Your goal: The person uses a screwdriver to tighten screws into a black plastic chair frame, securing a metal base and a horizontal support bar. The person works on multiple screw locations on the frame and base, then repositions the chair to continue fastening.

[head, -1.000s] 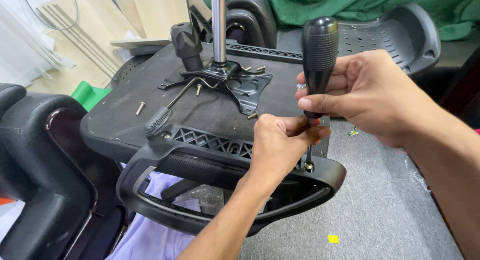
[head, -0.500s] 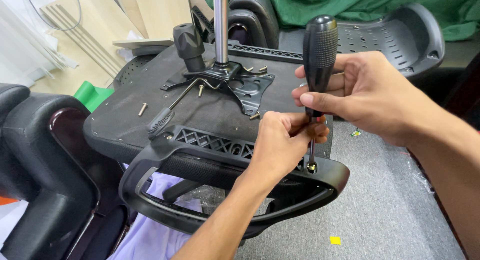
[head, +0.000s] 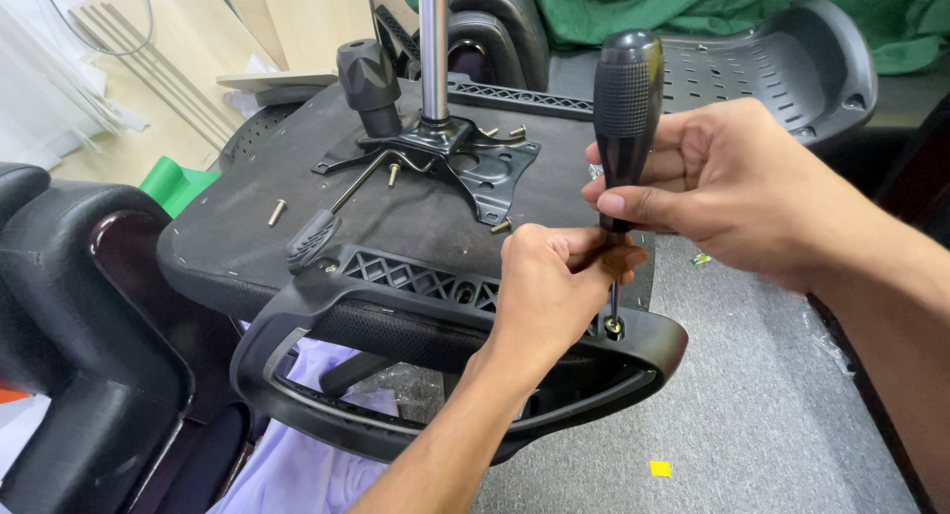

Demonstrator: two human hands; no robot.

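Head view: right hand (head: pixel 732 192) grips screwdriver (head: pixel 623 108), left hand (head: pixel 549 286) pinches its shaft, tip seemingly on screw (head: pixel 614 327).

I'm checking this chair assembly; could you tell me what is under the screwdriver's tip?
The screwdriver shaft points down at a brass-coloured screw seated in the black armrest. The left hand covers the upper shaft; the hole beneath the screw is hidden.
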